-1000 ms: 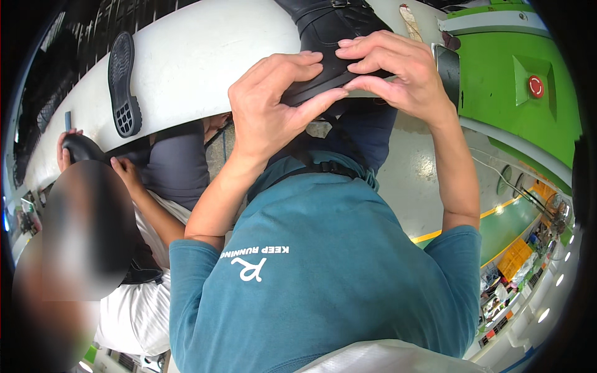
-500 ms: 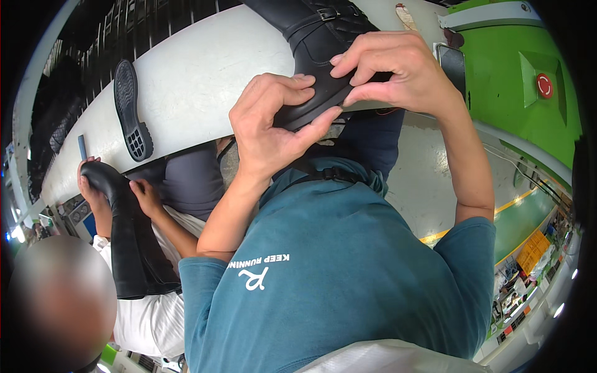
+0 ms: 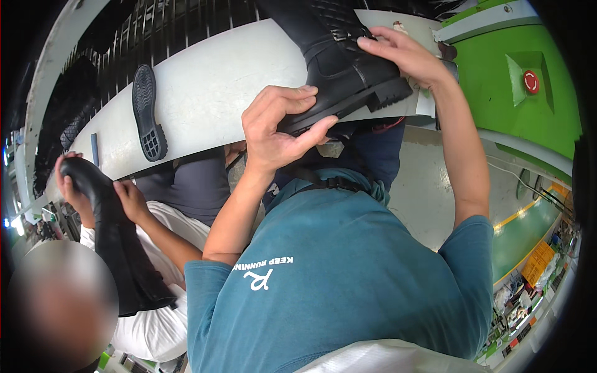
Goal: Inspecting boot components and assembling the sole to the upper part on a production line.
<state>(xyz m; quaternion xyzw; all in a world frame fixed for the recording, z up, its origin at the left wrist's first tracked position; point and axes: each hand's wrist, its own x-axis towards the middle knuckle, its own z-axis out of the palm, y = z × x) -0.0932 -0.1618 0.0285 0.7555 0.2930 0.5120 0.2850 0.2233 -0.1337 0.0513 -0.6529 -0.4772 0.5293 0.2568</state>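
A black ankle-strap boot [image 3: 339, 74] with a buckle and quilted shaft lies tilted over the near edge of the white worktable [image 3: 224, 81]. Its toe points toward me and left, and the chunky heel of its sole faces right. My left hand [image 3: 270, 124] grips the toe, thumb under the sole edge and fingers on top. Around the back of the ankle, near the buckle, my right hand [image 3: 410, 59] holds the boot; part of its grip is hidden. A loose black sole [image 3: 148, 109] lies on the table to the left.
At the left a co-worker holds a tall black boot [image 3: 115, 236] in both hands. Near them a blue-grey bar [image 3: 94, 149] rests on the table. A green machine [image 3: 485, 68] with a red button [image 3: 530, 82] stands at right. Metal rollers [image 3: 186, 31] run behind the table.
My right hand has moved from the sole edge near the toe up to the back of the ankle. The boot has turned, bringing its heel and sole side into view.
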